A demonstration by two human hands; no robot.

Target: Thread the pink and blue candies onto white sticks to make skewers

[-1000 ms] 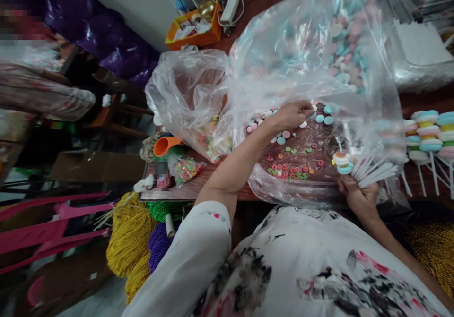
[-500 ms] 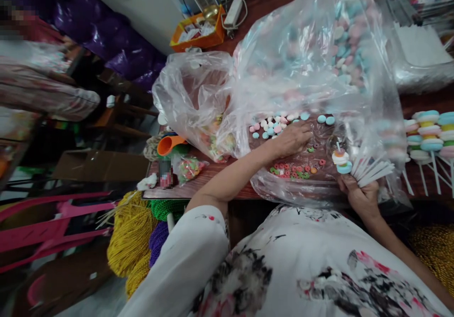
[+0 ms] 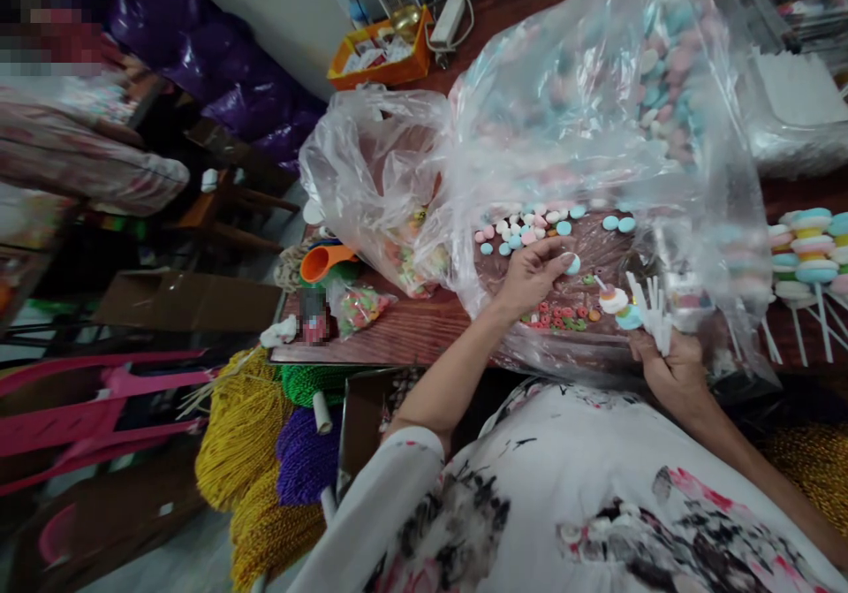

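My left hand (image 3: 530, 277) is closed, pinching a pale blue and white marshmallow (image 3: 571, 263) between thumb and fingertips. It hovers over the plastic-covered table top, left of my right hand. My right hand (image 3: 674, 370) grips a fanned bundle of white sticks (image 3: 654, 317). From that same hand a candy skewer (image 3: 616, 303) leans left, stacked with white, orange and blue pieces around its stick. Loose pink, white and blue marshmallows (image 3: 528, 226) lie behind my left hand. Small red and green candy rings (image 3: 563, 317) are scattered in front of it.
A big clear bag (image 3: 563, 89) of marshmallows stands behind the work spot, with a smaller bag (image 3: 384, 160) to its left. Finished-looking skewers (image 3: 813, 244) lie at the right. An orange scoop (image 3: 322, 262) rests left. Another person's patterned clothing (image 3: 86, 155) shows far left.
My left hand has drawn back toward me from the loose marshmallows and now holds one. The skewer in my right hand has tipped left, and the stick bundle has turned more upright.
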